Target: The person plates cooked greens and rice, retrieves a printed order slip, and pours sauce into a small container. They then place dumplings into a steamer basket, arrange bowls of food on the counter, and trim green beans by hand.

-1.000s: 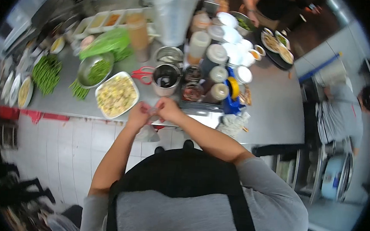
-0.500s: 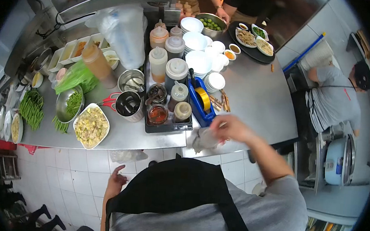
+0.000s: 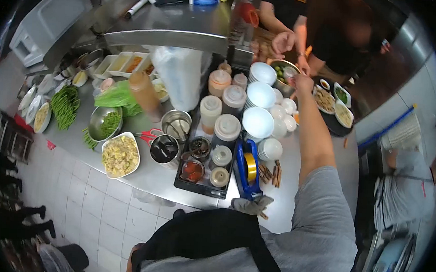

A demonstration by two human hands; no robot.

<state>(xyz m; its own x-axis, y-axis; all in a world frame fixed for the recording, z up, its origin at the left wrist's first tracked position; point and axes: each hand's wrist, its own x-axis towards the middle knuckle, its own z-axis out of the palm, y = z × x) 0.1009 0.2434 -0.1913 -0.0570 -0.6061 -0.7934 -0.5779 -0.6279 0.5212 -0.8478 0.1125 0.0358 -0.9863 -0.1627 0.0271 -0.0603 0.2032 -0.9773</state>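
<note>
My right hand (image 3: 303, 83) reaches far forward over the counter to the rim of a metal bowl (image 3: 275, 63) of green limes (image 3: 288, 72). Its fingers look closed, and a small pale, see-through thing shows beside them; I cannot make out what it is. Close by, a co-worker's hand (image 3: 303, 66) is at the same bowl. Stacks of white bowls (image 3: 258, 122) and small white cups (image 3: 270, 150) stand left of my forearm. Of my left side only a sliver of arm (image 3: 129, 266) shows at the apron's edge; the hand is hidden.
A black tray (image 3: 199, 189) holds squeeze bottles and jars. Beside it are a blue tape dispenser (image 3: 245, 176), a grey cloth (image 3: 251, 205) and red-handled scissors (image 3: 149, 135). A dark platter (image 3: 337, 125) with dishes lies at the far right. A metal shelf (image 3: 174, 34) overhangs the back.
My right hand has moved from above the grey cloth, forward to the lime bowl. My left hand has dropped out of sight. The view has shifted, and the co-worker's other hand has lifted.
</note>
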